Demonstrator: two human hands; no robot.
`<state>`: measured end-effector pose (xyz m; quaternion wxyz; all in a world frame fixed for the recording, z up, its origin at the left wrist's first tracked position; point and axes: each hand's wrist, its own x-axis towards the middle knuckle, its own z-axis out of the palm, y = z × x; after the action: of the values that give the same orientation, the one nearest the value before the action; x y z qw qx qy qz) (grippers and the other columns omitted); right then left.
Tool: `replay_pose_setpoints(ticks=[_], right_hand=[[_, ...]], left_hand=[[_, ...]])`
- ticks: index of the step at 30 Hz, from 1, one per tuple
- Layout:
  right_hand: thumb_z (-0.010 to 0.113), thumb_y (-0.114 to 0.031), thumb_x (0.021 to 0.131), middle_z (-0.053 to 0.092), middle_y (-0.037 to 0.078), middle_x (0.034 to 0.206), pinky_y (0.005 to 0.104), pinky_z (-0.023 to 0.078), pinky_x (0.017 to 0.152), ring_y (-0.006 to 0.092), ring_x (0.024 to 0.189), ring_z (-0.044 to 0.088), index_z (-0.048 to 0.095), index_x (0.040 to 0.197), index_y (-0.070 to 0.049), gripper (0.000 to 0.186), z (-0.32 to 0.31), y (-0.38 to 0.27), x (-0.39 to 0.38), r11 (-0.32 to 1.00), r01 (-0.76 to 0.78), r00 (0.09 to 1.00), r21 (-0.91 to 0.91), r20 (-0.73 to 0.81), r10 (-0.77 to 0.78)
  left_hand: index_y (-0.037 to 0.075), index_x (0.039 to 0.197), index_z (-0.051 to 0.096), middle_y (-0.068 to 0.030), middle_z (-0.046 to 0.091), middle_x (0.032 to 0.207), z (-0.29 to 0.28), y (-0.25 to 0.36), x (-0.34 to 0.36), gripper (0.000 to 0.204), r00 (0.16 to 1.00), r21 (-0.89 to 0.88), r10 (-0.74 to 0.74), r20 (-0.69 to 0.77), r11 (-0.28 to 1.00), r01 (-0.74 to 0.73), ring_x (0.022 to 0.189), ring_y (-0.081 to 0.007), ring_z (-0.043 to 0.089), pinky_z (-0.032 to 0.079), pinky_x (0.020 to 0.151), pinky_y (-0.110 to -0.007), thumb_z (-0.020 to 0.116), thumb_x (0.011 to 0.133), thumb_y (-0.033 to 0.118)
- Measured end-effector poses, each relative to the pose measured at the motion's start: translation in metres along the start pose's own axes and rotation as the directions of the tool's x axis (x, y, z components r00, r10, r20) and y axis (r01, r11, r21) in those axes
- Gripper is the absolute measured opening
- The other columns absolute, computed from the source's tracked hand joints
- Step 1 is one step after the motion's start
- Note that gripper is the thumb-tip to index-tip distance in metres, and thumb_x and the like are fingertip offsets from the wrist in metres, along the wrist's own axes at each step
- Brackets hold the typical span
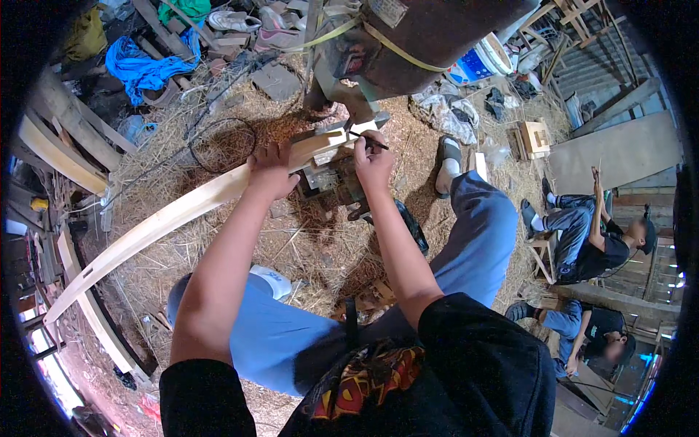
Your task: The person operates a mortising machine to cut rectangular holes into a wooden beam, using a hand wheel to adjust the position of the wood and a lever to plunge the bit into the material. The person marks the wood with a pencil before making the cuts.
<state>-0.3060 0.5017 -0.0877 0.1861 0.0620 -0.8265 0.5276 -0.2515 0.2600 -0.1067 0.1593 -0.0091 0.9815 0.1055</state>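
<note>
A long, pale wooden plank [160, 216] runs from the far left up to the metal work support of a machine in the middle. My left hand [271, 173] lies over the plank near the machine, fingers across its far edge and thumb on the near side. In my right hand [373, 166] is a slim dark pen [373, 141], pinched with its tip pointing left at the plank's end. That end sits just below the machine's dark metal head [353, 98]. Beneath both hands is a metal vise-like base [320, 178], partly hidden by the plank.
A large brown machine housing [444, 36] overhangs the far side. Black cable [218, 146] loops over straw and shavings. More planks [95, 313] lie at left; a small wooden block [535, 137] and white bucket [495, 54] are at right. Two people [604, 240] sit at far right.
</note>
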Motion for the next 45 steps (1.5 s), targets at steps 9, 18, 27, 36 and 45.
replay_pose_setpoints(ticks=[9, 18, 27, 36, 45], right_hand=[[0.066, -0.008, 0.087, 0.068, 0.014, 0.084, 0.0324, 0.052, 0.071, 0.0226, 0.074, 0.066, 0.065, 0.098, 0.0, 0.013, 0.003, -0.011, -0.006, 0.994, 0.108, 0.991, 0.011, 0.076, -0.108], [0.067, -0.006, 0.086, 0.067, 0.018, 0.085, 0.0373, 0.053, 0.07, 0.0328, 0.072, 0.065, 0.066, 0.097, -0.005, 0.011, 0.004, -0.014, -0.008, 0.953, 0.303, 0.939, -0.011, 0.172, -0.297], [0.067, -0.005, 0.084, 0.067, 0.018, 0.084, 0.0378, 0.054, 0.074, 0.034, 0.078, 0.068, 0.065, 0.095, -0.003, 0.011, 0.006, -0.013, -0.007, 0.968, 0.248, 0.958, 0.019, 0.145, -0.248], [0.064, -0.006, 0.087, 0.065, 0.016, 0.082, 0.0328, 0.051, 0.069, 0.0232, 0.075, 0.066, 0.063, 0.094, -0.001, 0.008, 0.01, -0.008, -0.008, 0.962, 0.274, 0.955, 0.02, 0.11, -0.275], [0.064, -0.01, 0.091, 0.066, 0.011, 0.073, 0.0303, 0.051, 0.062, 0.0185, 0.063, 0.064, 0.065, 0.096, -0.001, 0.01, 0.003, 0.007, -0.002, 0.953, 0.303, 0.952, -0.016, 0.057, -0.302]], left_hand=[[0.011, 0.156, 0.022, -0.0198, 0.037, 0.151, 0.006, -0.002, 0.0, 0.094, 0.993, 0.059, 0.013, -0.119, 0.998, -0.006, 0.137, -0.0397, 0.04, 0.032, 0.111, -0.059, 0.072, 0.084, 0.046], [0.011, 0.156, 0.024, -0.0198, 0.039, 0.149, -0.009, 0.006, -0.009, 0.093, 0.997, 0.075, -0.003, -0.083, 0.997, 0.009, 0.137, -0.0399, 0.041, 0.032, 0.112, -0.06, 0.072, 0.084, 0.046], [0.012, 0.158, 0.021, -0.021, 0.037, 0.15, 0.005, -0.005, 0.006, 0.094, 0.993, -0.099, -0.02, 0.113, 0.995, 0.031, 0.138, -0.0405, 0.039, 0.031, 0.112, -0.059, 0.07, 0.085, 0.045], [0.012, 0.157, 0.022, -0.0212, 0.037, 0.15, 0.016, -0.013, 0.01, 0.094, 0.999, -0.047, -0.001, 0.054, 0.999, 0.004, 0.138, -0.0403, 0.038, 0.031, 0.113, -0.06, 0.07, 0.084, 0.046], [0.012, 0.157, 0.022, -0.0212, 0.037, 0.152, -0.024, 0.022, -0.008, 0.093, 0.998, 0.074, -0.006, -0.061, 0.997, 0.011, 0.14, -0.0404, 0.038, 0.028, 0.114, -0.061, 0.07, 0.085, 0.046]])
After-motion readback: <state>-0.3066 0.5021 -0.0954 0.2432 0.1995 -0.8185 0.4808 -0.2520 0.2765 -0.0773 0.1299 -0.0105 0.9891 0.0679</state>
